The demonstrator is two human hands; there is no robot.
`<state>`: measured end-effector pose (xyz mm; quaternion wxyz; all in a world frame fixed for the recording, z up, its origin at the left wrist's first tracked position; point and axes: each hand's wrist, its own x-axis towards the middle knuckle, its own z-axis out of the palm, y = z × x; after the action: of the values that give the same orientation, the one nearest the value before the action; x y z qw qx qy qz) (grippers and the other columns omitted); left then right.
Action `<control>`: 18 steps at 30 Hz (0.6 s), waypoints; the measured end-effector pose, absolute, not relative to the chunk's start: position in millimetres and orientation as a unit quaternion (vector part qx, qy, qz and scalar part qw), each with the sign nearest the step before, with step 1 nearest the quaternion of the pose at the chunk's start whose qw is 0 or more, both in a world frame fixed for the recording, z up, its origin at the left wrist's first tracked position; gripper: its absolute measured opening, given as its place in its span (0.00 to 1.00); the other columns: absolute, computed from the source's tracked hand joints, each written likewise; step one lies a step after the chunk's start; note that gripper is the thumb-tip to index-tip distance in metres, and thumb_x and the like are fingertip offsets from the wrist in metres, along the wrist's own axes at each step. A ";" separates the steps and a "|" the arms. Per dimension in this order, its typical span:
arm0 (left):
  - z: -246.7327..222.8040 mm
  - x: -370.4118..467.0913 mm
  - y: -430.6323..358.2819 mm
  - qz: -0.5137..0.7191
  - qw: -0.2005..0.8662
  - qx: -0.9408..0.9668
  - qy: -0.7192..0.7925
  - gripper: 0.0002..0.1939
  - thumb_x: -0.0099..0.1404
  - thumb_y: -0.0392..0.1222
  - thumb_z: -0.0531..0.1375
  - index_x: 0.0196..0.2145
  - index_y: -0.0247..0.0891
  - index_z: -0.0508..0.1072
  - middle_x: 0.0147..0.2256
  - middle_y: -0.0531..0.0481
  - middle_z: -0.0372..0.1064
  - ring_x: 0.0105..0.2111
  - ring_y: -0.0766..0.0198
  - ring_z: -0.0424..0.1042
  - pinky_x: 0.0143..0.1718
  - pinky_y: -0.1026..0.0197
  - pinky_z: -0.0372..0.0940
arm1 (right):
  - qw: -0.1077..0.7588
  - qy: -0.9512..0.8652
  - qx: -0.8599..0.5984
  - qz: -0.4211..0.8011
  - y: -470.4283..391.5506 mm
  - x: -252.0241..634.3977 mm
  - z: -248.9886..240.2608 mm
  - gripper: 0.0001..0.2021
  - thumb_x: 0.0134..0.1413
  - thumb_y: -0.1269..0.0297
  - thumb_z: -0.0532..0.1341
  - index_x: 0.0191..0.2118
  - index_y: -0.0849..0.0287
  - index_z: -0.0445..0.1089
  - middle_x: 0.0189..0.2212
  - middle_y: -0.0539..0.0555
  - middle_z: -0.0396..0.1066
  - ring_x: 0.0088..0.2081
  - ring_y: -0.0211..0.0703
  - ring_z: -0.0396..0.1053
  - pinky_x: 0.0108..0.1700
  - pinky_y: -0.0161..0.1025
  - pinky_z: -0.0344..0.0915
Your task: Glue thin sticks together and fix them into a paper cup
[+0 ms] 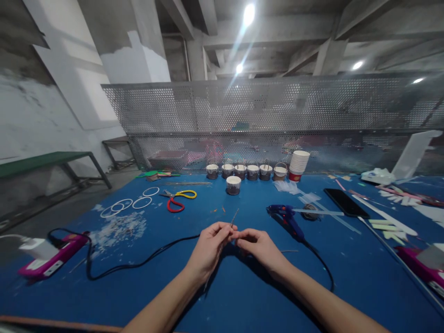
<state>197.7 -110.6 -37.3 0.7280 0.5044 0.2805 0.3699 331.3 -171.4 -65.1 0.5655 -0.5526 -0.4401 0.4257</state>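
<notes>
Currently: left hand (212, 241), pinched on thin brownish strand (235, 216); right hand (259, 249), close beside, grip unclear; strand may slip should the pinch loosen.

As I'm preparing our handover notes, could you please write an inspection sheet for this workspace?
Surface: blue tabletop, white scraps scattered at left.
Job's things: thin brown strand, held slanting.
Clutter: red-and-yellow-handled metal scissors, thin white rings, small white-and-grey cups, black rectangular phone.
Grippers: left hand pinches the strand; right hand close against it, grip unclear.
Cables: black cable runs from beside the magenta power strip towards the left hand; another black cable trails from the dark-blue glue gun.
Surroundings: grey perforated metal screen behind; green-topped bench at left.
</notes>
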 end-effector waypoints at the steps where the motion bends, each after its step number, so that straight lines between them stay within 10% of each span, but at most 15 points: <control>1: -37.6 197.3 -110.7 0.380 0.695 0.537 0.290 0.08 0.55 0.43 0.63 0.29 0.34 0.75 0.29 0.49 0.72 0.30 0.67 0.70 0.38 0.65 0.64 | 0.576 -0.444 -0.561 0.396 -172.8 333.2 -62.1 0.10 0.40 0.64 0.63 0.32 0.62 0.73 0.24 0.51 0.69 0.25 0.37 0.64 0.30 0.37 0.62; 6: -36.5 196.0 -114.0 0.419 0.494 0.708 0.282 0.12 0.61 0.45 0.56 0.24 0.36 0.72 0.32 0.49 0.70 0.36 0.63 0.69 0.40 0.62 0.63 | 0.627 -0.469 -0.584 0.214 -184.6 334.3 -43.9 0.08 0.44 0.62 0.61 0.31 0.59 0.72 0.30 0.52 0.69 0.32 0.41 0.65 0.37 0.38 0.61; 18: -56.8 199.5 -115.2 0.448 0.160 0.865 0.159 0.08 0.65 0.34 0.49 0.35 0.37 0.68 0.37 0.45 0.66 0.37 0.63 0.69 0.39 0.61 0.67 | 0.664 -0.354 -0.530 0.391 -180.9 317.7 -49.6 0.10 0.40 0.58 0.65 0.23 0.60 0.70 0.20 0.47 0.63 0.24 0.34 0.56 0.28 0.34 0.53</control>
<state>199.5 -115.2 -56.8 0.1596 0.8651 0.1593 0.4481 317.7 -180.9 -49.6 0.6640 -0.5299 -0.3538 0.3912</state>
